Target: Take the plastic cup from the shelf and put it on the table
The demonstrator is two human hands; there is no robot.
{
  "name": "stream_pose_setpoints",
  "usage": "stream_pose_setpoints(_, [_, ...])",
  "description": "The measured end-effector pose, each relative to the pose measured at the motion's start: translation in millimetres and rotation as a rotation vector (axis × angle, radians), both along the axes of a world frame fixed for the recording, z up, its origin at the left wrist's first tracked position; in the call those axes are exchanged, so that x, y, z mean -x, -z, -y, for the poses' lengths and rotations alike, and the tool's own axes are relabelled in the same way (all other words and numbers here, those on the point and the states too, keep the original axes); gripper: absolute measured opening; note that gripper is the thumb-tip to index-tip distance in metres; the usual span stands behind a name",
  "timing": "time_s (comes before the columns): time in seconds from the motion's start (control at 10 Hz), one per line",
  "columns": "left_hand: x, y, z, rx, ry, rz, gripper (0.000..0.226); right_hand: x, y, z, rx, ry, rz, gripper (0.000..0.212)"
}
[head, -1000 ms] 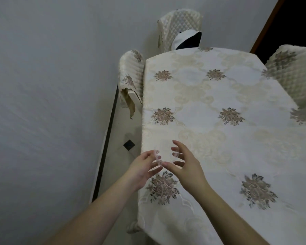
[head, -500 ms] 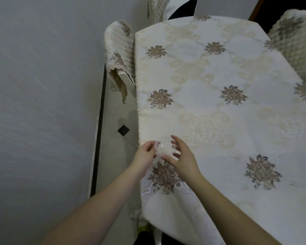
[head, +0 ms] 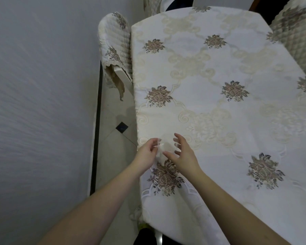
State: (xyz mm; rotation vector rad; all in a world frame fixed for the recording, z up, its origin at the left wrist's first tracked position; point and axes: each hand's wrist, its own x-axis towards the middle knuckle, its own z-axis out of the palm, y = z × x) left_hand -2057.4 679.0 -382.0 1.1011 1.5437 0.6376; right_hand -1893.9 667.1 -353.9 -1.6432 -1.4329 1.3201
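Cream cloth with brown flower sprays covers the table (head: 219,106), which fills the right and middle of the view; a pale wall stands at the left.

Nearest, 2 bare forearms rise from the bottom edge and meet near the table's left edge. The left hand (head: 146,153) comes in from over the floor gap, palm turned inward, its fingertips (head: 156,141) curled against the left side of the plastic cup (head: 167,147). The right hand (head: 183,155) is over the cloth, fingers spread and only loosely bent, thumb at the cup's near side and the other fingers reaching round its far side. The cup is clear and hard to make out; it sits between the 2 hands, just above a flower spray, at or just over the cloth, and I cannot tell whether it rests there. No writing can be read on it.

Beyond, left of the table, a tiled floor strip (head: 113,121) shows 1 dark diamond tile. Farther on, 3 chairs with quilted covers show: 1 at the left (head: 116,45), 1 at the far end (head: 153,4), 1 at the right (head: 297,38).
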Motion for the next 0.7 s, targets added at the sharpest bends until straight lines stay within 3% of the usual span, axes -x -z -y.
stream_pose_setpoints(0.5, [2, -8, 5, 0.03, -0.041, -0.047, 0.036, -7, -15, -1, 0.011, -0.057, 0.146, 0.091])
stream_pose_setpoints(0.7, [15, -18, 18, 0.051, 0.058, -0.177, 0.035, -24, -28, 14, 0.016, -0.071, 0.353, 0.07])
